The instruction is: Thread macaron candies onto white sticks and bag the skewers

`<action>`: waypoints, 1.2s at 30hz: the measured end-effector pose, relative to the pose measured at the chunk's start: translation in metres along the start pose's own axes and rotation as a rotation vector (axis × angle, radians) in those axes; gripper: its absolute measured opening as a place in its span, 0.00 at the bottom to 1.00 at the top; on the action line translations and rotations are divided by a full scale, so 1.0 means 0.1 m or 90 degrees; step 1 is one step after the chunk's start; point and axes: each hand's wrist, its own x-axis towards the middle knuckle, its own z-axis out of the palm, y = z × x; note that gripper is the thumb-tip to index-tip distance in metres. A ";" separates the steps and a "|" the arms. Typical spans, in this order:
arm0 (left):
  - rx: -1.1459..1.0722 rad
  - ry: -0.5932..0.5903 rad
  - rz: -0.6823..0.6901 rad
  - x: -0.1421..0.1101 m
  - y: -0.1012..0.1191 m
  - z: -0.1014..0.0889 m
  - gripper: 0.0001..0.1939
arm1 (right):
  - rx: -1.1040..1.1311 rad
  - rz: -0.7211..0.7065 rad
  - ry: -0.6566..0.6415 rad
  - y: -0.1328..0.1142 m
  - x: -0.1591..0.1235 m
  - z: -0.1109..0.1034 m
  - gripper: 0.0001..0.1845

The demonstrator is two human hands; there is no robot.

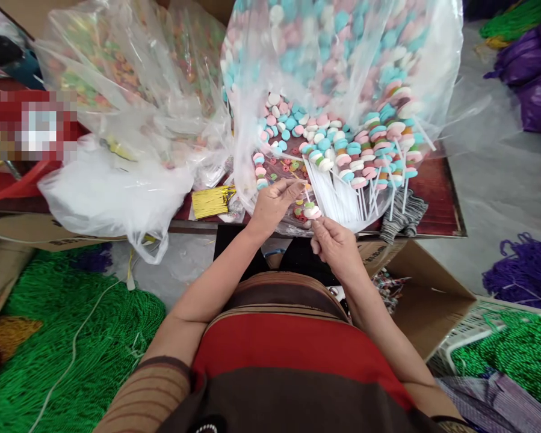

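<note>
My right hand (336, 243) is closed round the lower part of a candy stick. Pink, white and green candies (312, 211) are threaded on it, just above my fingertips. At the stick's bare upper end my left hand (272, 207) pinches a small orange candy ring (306, 187), partly hidden by the fingers. Finished-looking candy skewers (374, 150) in pink, blue, white and brown lie in a heap to the right. Below them is a bundle of plain white sticks (331, 192). Loose candies (288, 123) and small coloured rings (292, 165) lie on the plastic behind my hands.
A big clear bag of pink, blue and white candies (342, 48) stands at the back. Left of it are bags of coloured rings (130, 66). Yellow twist ties (212, 202) and a grey knitted glove (403, 213) lie near the edge. An open cardboard box (428, 294) stands below right.
</note>
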 end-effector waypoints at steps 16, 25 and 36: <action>0.377 -0.064 0.131 0.69 0.38 -0.08 0.09 | 0.202 -0.015 0.059 0.00 0.12 -0.01 0.27; 0.930 -0.147 0.131 1.42 0.25 -0.19 0.14 | 0.222 -0.016 0.064 0.04 0.05 -0.07 0.27; 0.693 -0.078 0.205 1.30 0.53 -0.35 0.09 | 0.222 -0.036 0.100 -0.02 0.11 -0.12 0.24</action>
